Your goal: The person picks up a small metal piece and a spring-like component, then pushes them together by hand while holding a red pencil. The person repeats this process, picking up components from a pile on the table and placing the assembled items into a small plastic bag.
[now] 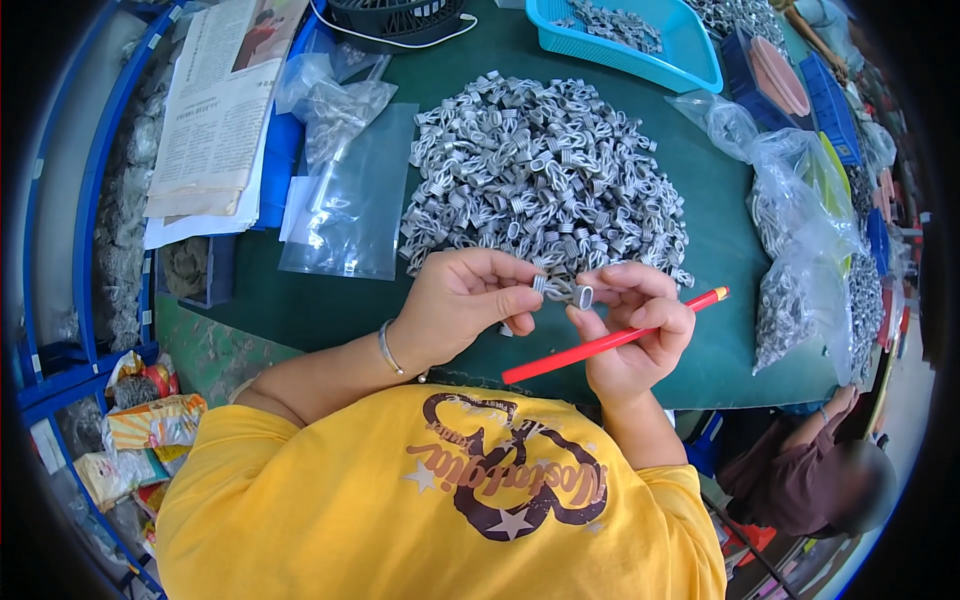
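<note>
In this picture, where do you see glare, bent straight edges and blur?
All in the head view: whitish glare on the flat clear bag; the blue shelf upright bowing near the left rim; the co-worker's head, lower right, blurred; the red pen comparatively sharp.

- We see bright, even, diffuse light across the dark green tabletop, with only soft shading near the bare left hand and bare right hand.
- We notice white glare streaking the flat, clear plastic bag and small glints dotting the heap of grey looped pieces.
- We find the middle crisp, the hands included.
- We see the blue metal shelf upright bowing along the left rim, and black vignetting closing the corners.
- We get softer detail at far right; the head of the person in a maroon top is blurred.
</note>
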The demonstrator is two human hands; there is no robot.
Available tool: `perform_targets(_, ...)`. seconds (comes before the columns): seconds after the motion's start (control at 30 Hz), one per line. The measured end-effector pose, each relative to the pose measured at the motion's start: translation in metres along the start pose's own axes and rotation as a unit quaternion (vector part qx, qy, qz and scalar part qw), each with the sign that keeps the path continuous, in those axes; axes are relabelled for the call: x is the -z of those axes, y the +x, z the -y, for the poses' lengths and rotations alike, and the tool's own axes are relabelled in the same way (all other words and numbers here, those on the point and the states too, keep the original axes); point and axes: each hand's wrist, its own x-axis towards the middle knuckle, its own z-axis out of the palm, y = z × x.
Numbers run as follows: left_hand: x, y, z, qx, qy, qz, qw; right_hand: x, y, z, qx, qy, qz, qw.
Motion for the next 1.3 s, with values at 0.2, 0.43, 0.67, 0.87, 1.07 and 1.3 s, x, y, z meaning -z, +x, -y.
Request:
perform_targets(0.2, 0.002, 0.004, 0.001, 0.136, -0.234, 0.060, 0.961, -0.007, 0.009, 0.008, 0.092, -0.100, 0.143, 0.980)
perform_targets(0.43, 0.006, 0.002, 0.000, 0.000, 0.037, -0.004, 0.999, 0.018, 0.052, -0.029, 0.063, -0.337, 0.071, 0.937)
perform_targets(0.67, 0.010, 0.009, 0.002, -0.114, 0.188, -0.010, 0.976, 0.021, 0.073, -0.047, -0.005, -0.367, 0.107, 0.924)
perform_targets(0.87, 0.013, 0.016, -0.007, -0.230, 0.259, -0.041, 0.937, 0.010, 0.051, -0.019, -0.008, -0.180, 0.111, 0.977)
perform_targets(1.07, 0.008, 0.013, -0.005, -0.263, 0.259, -0.077, 0.926, 0.006, 0.031, -0.012, -0.050, -0.049, 0.099, 0.993)
perform_targets(1.3, 0.003, 0.007, -0.011, -0.300, 0.259, -0.043, 0.917, 0.004, 0.014, -0.013, -0.261, 0.207, 0.039, 0.942)
